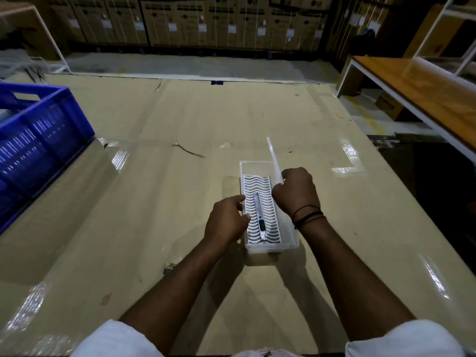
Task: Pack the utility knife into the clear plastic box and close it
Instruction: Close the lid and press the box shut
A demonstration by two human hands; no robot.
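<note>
While boxed, utility knife (260, 217) beneath raised lid (274, 158)

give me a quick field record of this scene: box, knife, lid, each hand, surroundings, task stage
box: clear plastic box on the tan table, open
knife: utility knife lies lengthwise inside on a wavy white insert
lid: clear lid tilted up on edge over the box's right side
left hand: resting against the box's left wall
right hand: gripping the lid's lower end
surroundings: blue crate at far left, wooden bench at right
task stage: knife packed, lid not yet shut
</note>
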